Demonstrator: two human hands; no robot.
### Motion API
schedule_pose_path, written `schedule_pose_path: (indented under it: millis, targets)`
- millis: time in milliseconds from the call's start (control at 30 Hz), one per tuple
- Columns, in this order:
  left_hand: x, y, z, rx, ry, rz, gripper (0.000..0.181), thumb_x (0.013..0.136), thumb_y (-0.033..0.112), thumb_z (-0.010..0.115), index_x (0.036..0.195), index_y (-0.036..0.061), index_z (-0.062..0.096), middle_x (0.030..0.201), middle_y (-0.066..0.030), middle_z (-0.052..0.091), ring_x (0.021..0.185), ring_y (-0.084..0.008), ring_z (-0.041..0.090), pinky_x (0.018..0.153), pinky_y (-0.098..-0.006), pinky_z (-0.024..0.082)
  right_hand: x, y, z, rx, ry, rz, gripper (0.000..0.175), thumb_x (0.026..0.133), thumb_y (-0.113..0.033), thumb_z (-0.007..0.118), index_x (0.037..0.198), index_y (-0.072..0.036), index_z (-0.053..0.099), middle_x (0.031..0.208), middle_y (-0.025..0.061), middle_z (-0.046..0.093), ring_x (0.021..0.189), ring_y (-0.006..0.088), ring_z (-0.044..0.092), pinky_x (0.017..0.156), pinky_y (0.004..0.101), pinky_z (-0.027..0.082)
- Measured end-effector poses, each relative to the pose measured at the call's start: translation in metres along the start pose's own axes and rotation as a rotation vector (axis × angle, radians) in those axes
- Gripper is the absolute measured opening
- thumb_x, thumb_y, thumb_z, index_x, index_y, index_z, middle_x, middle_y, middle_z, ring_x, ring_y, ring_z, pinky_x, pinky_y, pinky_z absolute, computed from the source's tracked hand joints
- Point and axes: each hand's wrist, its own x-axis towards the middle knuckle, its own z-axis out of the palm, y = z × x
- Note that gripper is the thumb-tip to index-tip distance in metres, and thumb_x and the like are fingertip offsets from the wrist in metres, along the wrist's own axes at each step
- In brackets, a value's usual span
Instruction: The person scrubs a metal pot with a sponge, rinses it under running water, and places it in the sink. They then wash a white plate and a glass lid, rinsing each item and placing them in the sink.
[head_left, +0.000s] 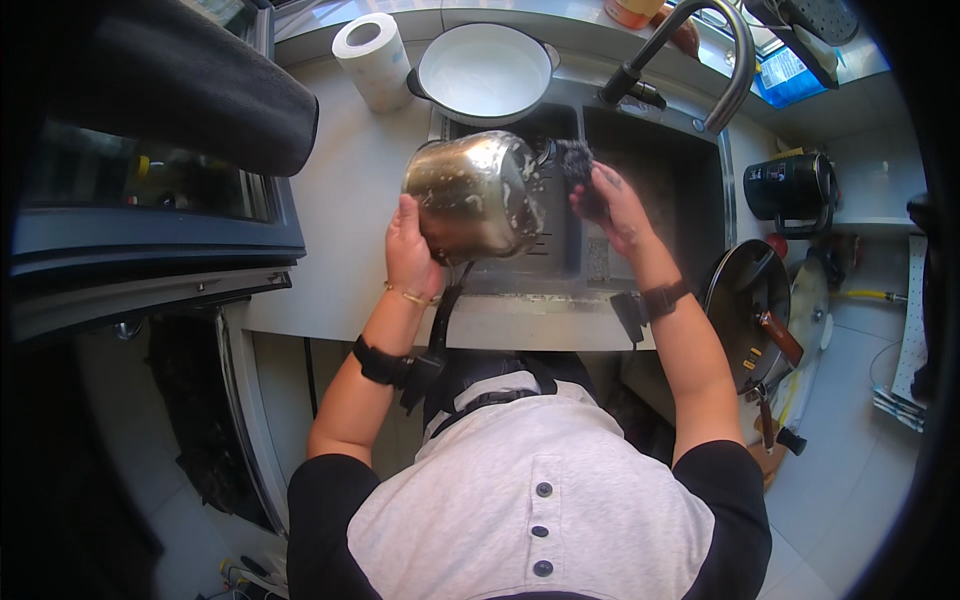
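My left hand (411, 244) grips a stainless steel pot (469, 199) by its side, tipped over so that its base turns to the right. White suds dot the pot's wall and base. One dark handle (448, 304) points down towards me, close to my left wrist. In my right hand (619, 206) is a dark scouring pad (576, 161), held just right of the pot's base and apart from the wall. Beneath both hands lies a grey double-bowl sink (583, 225). The pot's inside faces away and is hidden.
A white two-handled pot (484, 71) rests over the sink's back left, beside a paper towel roll (373, 64). The faucet (637, 71) arches at the back right. A black kettle (787, 187) and several pans (750, 315) stand on the right. An open window frame (157, 240) juts in from the left.
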Motion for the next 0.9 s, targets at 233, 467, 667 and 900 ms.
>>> schedule_pose_path:
  millis: [233, 467, 667, 900]
  targets:
    - [-0.012, 0.012, -0.015, 0.107, 0.173, 0.056, 0.037, 0.102, 0.036, 0.045, 0.110, 0.0040, 0.061, 0.106, -0.0045, 0.066, 0.094, -0.0148, 0.063, 0.086, -0.0298, 0.051, 0.049, -0.048, 0.038, -0.187, -0.297, 0.005, 0.034, 0.093, -0.030, 0.061, 0.118, -0.007, 0.054, 0.094, 0.0057, 0.063, 0.084, 0.0143, 0.063, 0.074, 0.0305, 0.053]
    - [-0.022, 0.013, -0.017, 0.143, 0.230, 0.137, 0.035, 0.102, 0.035, 0.046, 0.107, 0.0044, 0.062, 0.106, -0.0050, 0.067, 0.093, -0.0143, 0.063, 0.084, -0.0288, 0.051, 0.065, -0.011, 0.023, -0.548, -0.485, 0.326, 0.032, 0.090, -0.026, 0.065, 0.115, -0.010, 0.056, 0.094, 0.0042, 0.063, 0.090, 0.0133, 0.061, 0.077, 0.0286, 0.050]
    - [-0.022, 0.009, -0.030, 0.164, 0.260, 0.170, 0.034, 0.102, 0.035, 0.047, 0.103, 0.0055, 0.063, 0.100, -0.0031, 0.067, 0.091, -0.0117, 0.061, 0.082, -0.0270, 0.050, 0.071, 0.002, 0.013, -0.604, -0.456, 0.267, 0.031, 0.089, -0.023, 0.066, 0.116, -0.011, 0.057, 0.101, 0.0040, 0.060, 0.096, 0.0119, 0.057, 0.084, 0.0261, 0.046]
    - [-0.027, 0.001, -0.043, 0.239, 0.218, 0.186, 0.033, 0.102, 0.033, 0.047, 0.100, 0.0044, 0.064, 0.098, -0.0015, 0.066, 0.088, -0.0091, 0.059, 0.081, -0.0250, 0.048, 0.067, 0.019, 0.016, -0.740, -0.541, 0.213, 0.030, 0.086, -0.014, 0.065, 0.114, -0.009, 0.057, 0.107, 0.0023, 0.058, 0.099, 0.0116, 0.054, 0.086, 0.0281, 0.045]
